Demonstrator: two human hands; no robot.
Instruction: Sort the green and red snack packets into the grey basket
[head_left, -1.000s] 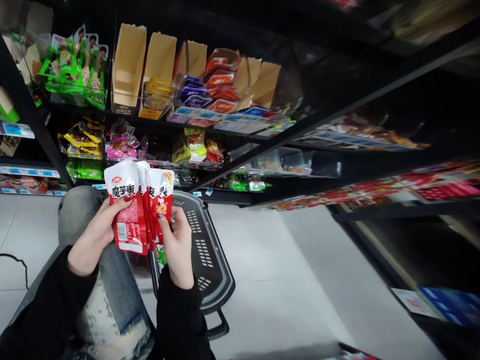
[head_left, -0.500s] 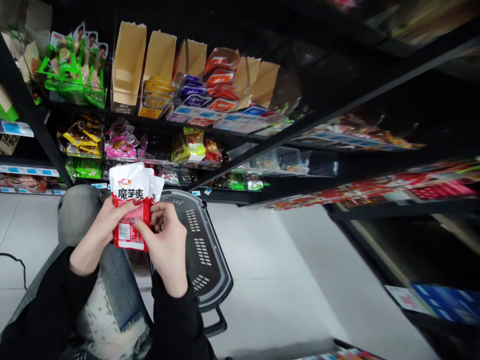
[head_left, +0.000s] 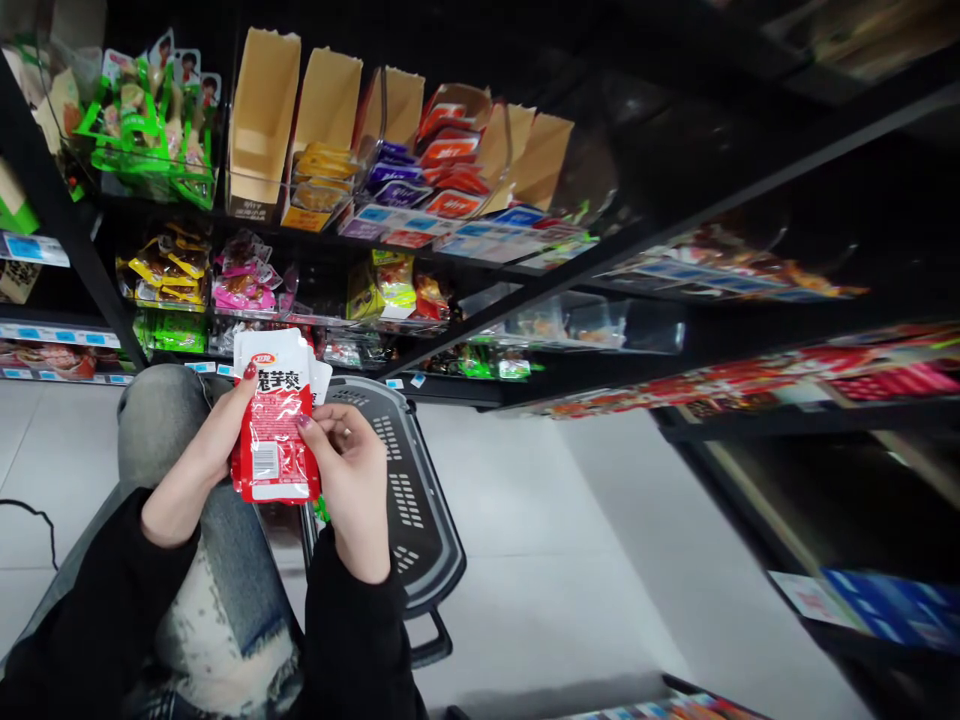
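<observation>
Both of my hands hold a small stack of red and white snack packets (head_left: pixel 274 425) upright in front of me. My left hand (head_left: pixel 196 468) grips the stack's left edge, thumb on the top packet's front. My right hand (head_left: pixel 351 490) pinches the right edge, fingers curled behind. The packets are squared together, printed faces toward me. They hang over my bent knee in torn jeans (head_left: pixel 161 420) and the near edge of a dark shopping basket (head_left: pixel 420 510) on the floor.
Black shelves (head_left: pixel 480 290) run from left to upper right, filled with snack bags, tan cardboard display boxes (head_left: pixel 262 120) and green packs (head_left: pixel 142 130). Pale floor tiles (head_left: pixel 570 560) stretch to the right of the basket. Another low shelf stands at the right.
The packets were fanned apart a second ago; now they are gathered into one neat stack. My right hand moved from the fan's lower right to the stack's right edge.
</observation>
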